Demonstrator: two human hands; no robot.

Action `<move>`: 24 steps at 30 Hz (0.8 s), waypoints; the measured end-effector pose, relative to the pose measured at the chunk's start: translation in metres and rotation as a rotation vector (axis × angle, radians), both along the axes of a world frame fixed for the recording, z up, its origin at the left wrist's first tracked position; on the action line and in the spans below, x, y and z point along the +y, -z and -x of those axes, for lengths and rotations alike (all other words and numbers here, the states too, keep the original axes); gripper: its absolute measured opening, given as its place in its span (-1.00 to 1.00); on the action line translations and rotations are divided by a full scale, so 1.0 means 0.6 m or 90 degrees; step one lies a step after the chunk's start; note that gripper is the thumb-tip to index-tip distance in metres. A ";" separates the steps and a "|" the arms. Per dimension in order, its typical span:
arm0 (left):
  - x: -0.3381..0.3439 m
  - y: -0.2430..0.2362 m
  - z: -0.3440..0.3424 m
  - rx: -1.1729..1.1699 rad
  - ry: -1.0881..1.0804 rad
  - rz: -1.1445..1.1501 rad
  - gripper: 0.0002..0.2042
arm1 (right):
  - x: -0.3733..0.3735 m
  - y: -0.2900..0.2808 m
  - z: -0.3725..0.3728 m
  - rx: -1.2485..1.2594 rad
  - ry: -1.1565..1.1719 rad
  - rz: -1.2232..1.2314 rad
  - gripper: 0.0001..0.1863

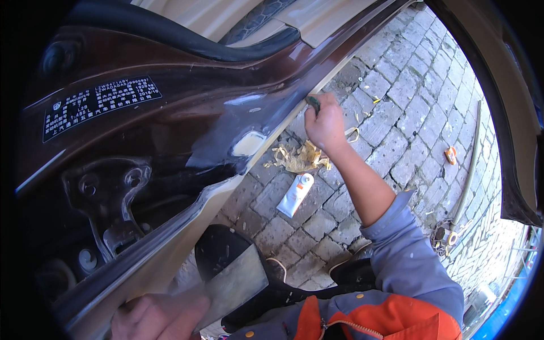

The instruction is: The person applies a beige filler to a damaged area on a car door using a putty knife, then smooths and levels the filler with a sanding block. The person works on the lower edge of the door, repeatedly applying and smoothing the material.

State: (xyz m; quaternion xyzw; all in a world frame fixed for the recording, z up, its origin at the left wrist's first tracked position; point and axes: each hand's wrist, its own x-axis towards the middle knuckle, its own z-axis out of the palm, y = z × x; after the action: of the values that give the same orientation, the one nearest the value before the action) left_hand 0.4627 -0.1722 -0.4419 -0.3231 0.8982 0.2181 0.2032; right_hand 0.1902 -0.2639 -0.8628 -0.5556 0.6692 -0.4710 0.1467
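Note:
My left hand (156,317), slightly blurred at the lower left, is closed round a putty knife with a broad, flat metal blade (235,286); its handle is hidden. Farther off, my right hand (326,122) is closed with a small dark green piece (313,102) at its fingers, against the lower edge of the car's door sill. What this piece is does not show. The dark brown-red car sill (187,116) carries a dull grey sanded area with a pale filler patch (249,144) near its edge.
On the grey paving below lie crumpled yellowish tape (300,156) and a white-and-orange tube (296,195). An orange object (450,155) and a long pale pole or hose (475,164) lie to the right. A bolted door bracket (107,192) sits at left; a dark panel curves along the upper right.

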 end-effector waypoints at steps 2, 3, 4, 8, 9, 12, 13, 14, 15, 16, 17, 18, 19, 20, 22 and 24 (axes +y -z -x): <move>-0.001 -0.005 -0.002 -0.017 -0.001 -0.006 -0.64 | 0.015 -0.003 -0.032 -0.010 0.002 0.000 -0.77; 0.001 -0.006 -0.004 -0.009 -0.007 -0.001 -0.64 | 0.022 -0.006 -0.049 -0.016 0.002 0.001 -0.77; 0.005 0.000 -0.004 -0.001 -0.011 0.005 -0.64 | 0.029 -0.007 -0.062 -0.024 -0.001 -0.005 -0.76; 0.009 0.008 -0.002 0.029 -0.018 0.024 -0.63 | 0.059 -0.006 -0.107 -0.051 -0.021 -0.029 -0.72; 0.009 0.008 -0.005 0.037 -0.021 0.028 -0.63 | 0.067 -0.007 -0.118 -0.060 -0.022 -0.039 -0.72; 0.011 0.008 -0.006 0.047 -0.029 0.038 -0.62 | 0.089 -0.017 -0.157 -0.080 -0.038 -0.055 -0.73; 0.013 0.009 -0.007 0.050 -0.031 0.040 -0.61 | 0.096 -0.017 -0.170 -0.083 -0.041 -0.055 -0.74; 0.015 0.013 -0.005 0.052 -0.035 0.042 -0.61 | 0.102 -0.014 -0.184 -0.086 -0.044 -0.056 -0.74; 0.015 0.011 -0.010 0.056 -0.039 0.048 -0.61 | 0.109 -0.013 -0.196 -0.090 -0.048 -0.057 -0.75; 0.016 0.010 -0.009 0.057 -0.041 0.052 -0.60 | 0.116 -0.012 -0.207 -0.083 -0.060 -0.050 -0.74; 0.017 0.011 -0.010 0.059 -0.042 0.055 -0.60 | 0.123 -0.012 -0.215 -0.089 -0.070 -0.050 -0.73; 0.017 0.012 -0.010 0.063 -0.043 0.057 -0.59 | 0.128 -0.013 -0.223 -0.094 -0.078 -0.049 -0.71; 0.019 0.017 -0.008 0.066 -0.046 0.058 -0.59 | 0.133 -0.013 -0.230 -0.100 -0.087 -0.048 -0.70; 0.021 0.018 -0.008 0.067 -0.047 0.061 -0.58 | 0.140 -0.012 -0.238 -0.098 -0.102 -0.051 -0.69; 0.024 0.021 -0.010 0.072 -0.050 0.068 -0.57 | 0.152 -0.013 -0.252 -0.091 -0.130 -0.057 -0.67; 0.027 0.022 -0.013 0.075 -0.049 0.075 -0.56 | 0.164 -0.020 -0.267 -0.104 -0.140 -0.075 -0.66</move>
State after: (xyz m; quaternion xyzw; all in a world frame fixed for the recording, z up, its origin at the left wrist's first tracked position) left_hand 0.4702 -0.1561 -0.4551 -0.3554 0.9068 0.1914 0.1218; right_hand 0.3506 -0.1652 -0.8506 -0.5755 0.6169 -0.4557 0.2839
